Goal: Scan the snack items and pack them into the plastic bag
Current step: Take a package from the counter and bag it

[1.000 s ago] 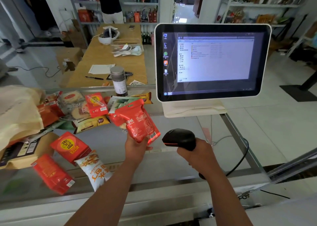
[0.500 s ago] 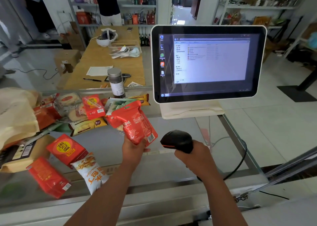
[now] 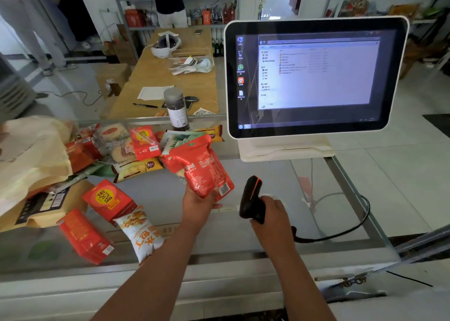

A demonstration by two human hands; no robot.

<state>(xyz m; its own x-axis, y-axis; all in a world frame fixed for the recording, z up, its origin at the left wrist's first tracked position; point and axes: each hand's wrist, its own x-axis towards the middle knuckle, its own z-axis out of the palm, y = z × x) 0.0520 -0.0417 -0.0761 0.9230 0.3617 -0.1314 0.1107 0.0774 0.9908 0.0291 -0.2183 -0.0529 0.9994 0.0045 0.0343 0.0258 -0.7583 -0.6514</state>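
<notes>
Scanning red pouch [image 3: 203, 172], scanner [image 3: 252, 200]

**Clearance on the glass counter**

Open glass [image 3: 280, 242] lies bare in the middle and to the right, between the monitor base [image 3: 285, 149] and the near edge. Scanner cable [image 3: 341, 233] loops across the right part. Left side crowded: snack pile [image 3: 136, 147] at the back with a jar [image 3: 177, 110] standing behind it, plastic bag [image 3: 31, 155] and brown package [image 3: 46, 206] at far left, red box [image 3: 108, 199], white pouch [image 3: 143, 233] and red packet [image 3: 84, 238] nearer the front. The monitor [image 3: 316, 77] blocks reach rearward on the right
</notes>
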